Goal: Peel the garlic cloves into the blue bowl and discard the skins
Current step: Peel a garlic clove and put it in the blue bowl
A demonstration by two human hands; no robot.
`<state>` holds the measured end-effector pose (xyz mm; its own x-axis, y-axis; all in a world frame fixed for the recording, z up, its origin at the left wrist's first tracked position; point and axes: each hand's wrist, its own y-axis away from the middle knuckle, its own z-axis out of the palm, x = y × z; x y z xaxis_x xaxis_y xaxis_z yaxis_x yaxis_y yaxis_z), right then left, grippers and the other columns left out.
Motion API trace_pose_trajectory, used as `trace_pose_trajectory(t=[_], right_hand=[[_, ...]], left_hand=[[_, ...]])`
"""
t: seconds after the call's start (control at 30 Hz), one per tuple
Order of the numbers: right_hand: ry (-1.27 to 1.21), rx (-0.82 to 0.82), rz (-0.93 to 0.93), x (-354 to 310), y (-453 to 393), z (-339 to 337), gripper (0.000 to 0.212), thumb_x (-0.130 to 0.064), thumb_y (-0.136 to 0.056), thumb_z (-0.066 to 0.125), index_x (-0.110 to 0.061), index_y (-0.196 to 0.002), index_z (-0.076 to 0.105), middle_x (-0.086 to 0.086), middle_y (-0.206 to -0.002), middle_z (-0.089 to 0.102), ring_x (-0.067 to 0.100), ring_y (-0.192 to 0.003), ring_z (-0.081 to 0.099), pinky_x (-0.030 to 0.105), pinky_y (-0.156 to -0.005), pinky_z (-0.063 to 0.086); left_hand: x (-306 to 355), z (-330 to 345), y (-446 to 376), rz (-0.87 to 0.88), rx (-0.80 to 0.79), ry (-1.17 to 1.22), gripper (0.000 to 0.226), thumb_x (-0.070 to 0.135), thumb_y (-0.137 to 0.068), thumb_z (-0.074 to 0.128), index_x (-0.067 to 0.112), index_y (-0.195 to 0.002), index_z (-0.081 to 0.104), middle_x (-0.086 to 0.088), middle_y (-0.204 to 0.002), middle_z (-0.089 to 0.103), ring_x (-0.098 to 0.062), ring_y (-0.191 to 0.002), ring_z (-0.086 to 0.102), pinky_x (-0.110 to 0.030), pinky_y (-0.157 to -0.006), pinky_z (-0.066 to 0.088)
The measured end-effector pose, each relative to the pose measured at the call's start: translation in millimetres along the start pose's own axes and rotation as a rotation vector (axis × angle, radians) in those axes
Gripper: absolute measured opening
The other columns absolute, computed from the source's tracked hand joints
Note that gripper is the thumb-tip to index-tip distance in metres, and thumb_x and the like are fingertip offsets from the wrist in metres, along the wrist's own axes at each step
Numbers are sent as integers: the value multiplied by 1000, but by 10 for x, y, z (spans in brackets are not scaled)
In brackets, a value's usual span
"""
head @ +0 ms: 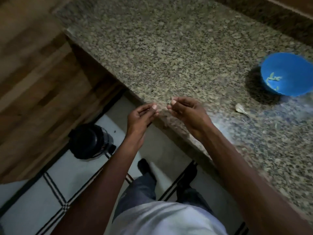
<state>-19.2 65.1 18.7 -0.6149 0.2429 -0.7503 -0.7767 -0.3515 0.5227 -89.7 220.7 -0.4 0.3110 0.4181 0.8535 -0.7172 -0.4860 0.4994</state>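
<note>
Seemingly near the end: the blue bowl [288, 73], far right on the bench [152, 48], holds peeled bits. Left hand [140, 116] and right hand [184, 111] hover mid-frame, fingertips pinched; contents unclear. One skin [240, 108] remains.

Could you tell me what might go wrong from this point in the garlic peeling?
1. Both hands, left hand and right hand, work at the granite counter's edge, over the floor; a dropped clove or skin would likely land there.
2. The blue bowl sits far to the right, so each transfer is a long reach.
3. A loose garlic skin lies near the bowl and could get swept in.
</note>
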Motion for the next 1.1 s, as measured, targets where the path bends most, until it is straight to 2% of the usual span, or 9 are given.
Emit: trace_pose_trajectory(t=[0.13,0.23,0.37,0.43,0.53,0.67,0.87,1.0,1.1], right_hand=[[104,-148,43,450,-194,1026,8,1,-97,67,-4,-100,73,13,-87,74,16,-79,75,23,-70,60],[197,-253,69,911,-353,1826,9,-1,-97,69,-5,-101,76,10,-89,77,18,-87,76,25,-78,59],[351,-355,102,1549,-417,2885,16,-1,-97,67,5,-111,70,8,-85,77,14,-80,75,25,-79,62],[414,-393,109,1846,-415,3330,8,2,-97,66,1,-103,71,6,-82,76,14,-77,74,26,-80,63],[511,-440,137,2255,-430,3864,15,2,-97,66,-9,-92,74,8,-86,76,21,-84,73,37,-90,61],[610,-484,166,2681,-520,4277,15,-3,-96,69,-15,-93,76,14,-99,77,29,-96,73,48,-102,57],[720,-493,201,3163,-739,4555,15,-13,-94,70,-8,-108,74,12,-111,77,27,-106,74,50,-102,57],[746,-476,249,3478,-933,4639,16,-13,-95,69,-9,-110,74,13,-116,75,28,-111,72,52,-104,56],[749,-449,281,3793,-1156,4639,14,-12,-95,70,-9,-108,75,15,-108,77,31,-106,74,51,-103,57]], left_hand=[[218,-980,-59,26,144,114,10,2,-92,73,6,-101,74,-1,-86,80,-11,-82,75,-21,-79,59],[315,-1849,-120,42,262,185,14,0,-93,72,0,-107,71,-4,-89,78,-14,-82,75,-20,-76,58],[436,-3009,-231,45,399,207,15,0,-94,70,-3,-109,70,-8,-88,76,-12,-77,75,-18,-72,58],[489,-3495,-256,46,461,215,7,1,-94,71,3,-100,73,-5,-86,76,-14,-79,75,-22,-77,60],[485,-4123,-286,26,572,263,7,3,-93,73,7,-98,74,-9,-92,77,-21,-90,75,-29,-89,60],[351,-4713,-319,27,657,369,13,2,-90,75,5,-103,75,-18,-103,75,-25,-93,74,-27,-83,60],[111,-5194,-387,-6,707,413,26,6,-92,74,-1,-117,71,-15,-107,76,-22,-97,76,-24,-83,60],[-107,-5379,-578,-56,734,388,25,5,-93,73,-3,-116,71,-17,-106,76,-24,-97,76,-25,-83,61],[-327,-5498,-810,-110,745,385,15,4,-92,74,4,-108,73,-17,-105,76,-25,-97,76,-27,-85,62]])
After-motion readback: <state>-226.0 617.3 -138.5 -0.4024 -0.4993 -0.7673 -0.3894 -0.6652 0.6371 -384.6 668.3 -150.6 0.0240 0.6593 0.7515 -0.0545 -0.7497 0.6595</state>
